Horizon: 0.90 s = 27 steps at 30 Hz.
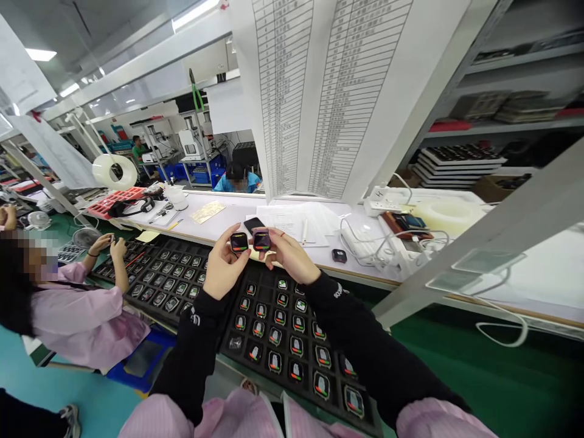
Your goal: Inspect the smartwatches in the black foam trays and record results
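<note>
My left hand (223, 264) is closed on a small black smartwatch body (238, 242) with a lit screen, held up in front of me. My right hand (287, 255) is closed on a second watch body (261, 240) right beside the first, the two almost touching. Below both hands lies a black tray (237, 359) with several watch bodies in its pockets, screens lit red and green. Both arms wear black sleeves.
A second black tray (159, 286) lies to the left, where a person in a pink coat (82, 316) works with both hands. A white shelf (228, 213) behind carries papers, cables, a power strip (385, 204) and tape rolls. Big printed sheets (319, 91) hang ahead.
</note>
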Tool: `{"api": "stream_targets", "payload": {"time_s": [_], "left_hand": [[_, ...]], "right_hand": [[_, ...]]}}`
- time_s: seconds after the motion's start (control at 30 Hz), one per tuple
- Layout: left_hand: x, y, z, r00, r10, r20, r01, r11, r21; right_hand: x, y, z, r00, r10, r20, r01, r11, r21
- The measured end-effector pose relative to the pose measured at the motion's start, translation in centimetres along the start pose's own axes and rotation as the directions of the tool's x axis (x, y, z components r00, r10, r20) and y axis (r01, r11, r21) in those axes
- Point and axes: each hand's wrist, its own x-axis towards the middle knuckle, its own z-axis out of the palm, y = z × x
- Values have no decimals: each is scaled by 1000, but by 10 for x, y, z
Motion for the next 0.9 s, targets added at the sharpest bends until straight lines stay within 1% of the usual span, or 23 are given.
{"api": "stream_targets", "payload": {"time_s": [0.27,0.67,0.8,0.9], "left_hand": [[-1,9,-6,997,36,-63,-33,998,44],[1,13,-8,994,76,-83,-69,994,78],[0,15,-9,994,72,-88,-63,993,98],[-1,17,-9,996,56,-73,-48,993,110]], "right_hand": [[8,-7,4,999,-32,37,32,999,-5],[9,-12,7,998,-26,52,25,1000,6],[7,-14,7,995,-25,96,23,1000,17],[6,-14,6,988,-54,147,57,998,-18]]}}
